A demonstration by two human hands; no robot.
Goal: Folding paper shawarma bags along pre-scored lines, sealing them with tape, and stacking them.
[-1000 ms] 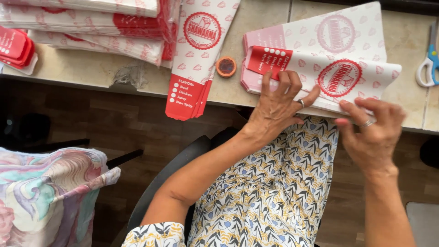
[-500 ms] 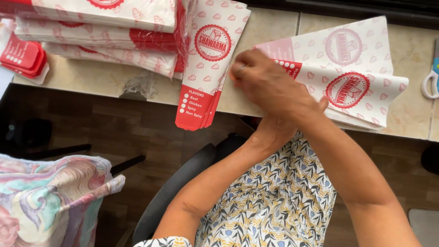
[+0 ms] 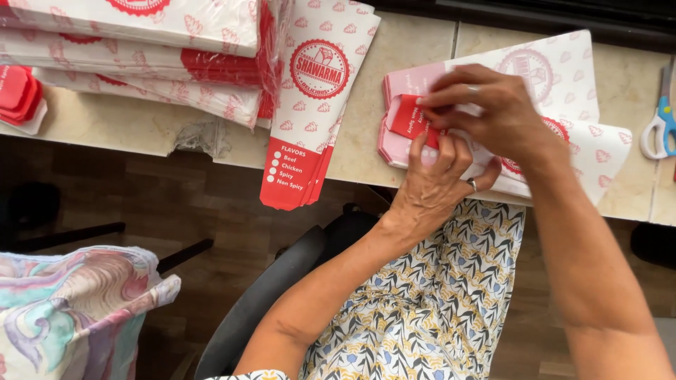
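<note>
Half a second ago only one hand lay over the red flap; now both meet there, at upper right of centre. A second ago both hands sat lower, at the near edge of the sleeve stack.

Right hand (image 3: 496,116) above, fingers pressed together in a pinch on the red flap (image 3: 407,116) of the top paper sleeve (image 3: 563,77). Left hand (image 3: 440,186) below, fingertips curled up against the same flap's lower edge, thumb spread off to the right over the paper. Flap right at the fingertips of both, jutting left of them.

Sleeve stack (image 3: 598,151) flat on the worktop (image 3: 412,56), right of centre, long axis running left to right with a slight rise toward upper right; red flap end pointing left, wide end toward the right edge.

Left of it, a loose sleeve pile (image 3: 317,105) overhanging the near edge, red end pointing down. Wrapped bundles (image 3: 141,49) at upper left. Scissors (image 3: 658,123) at far right.
</note>
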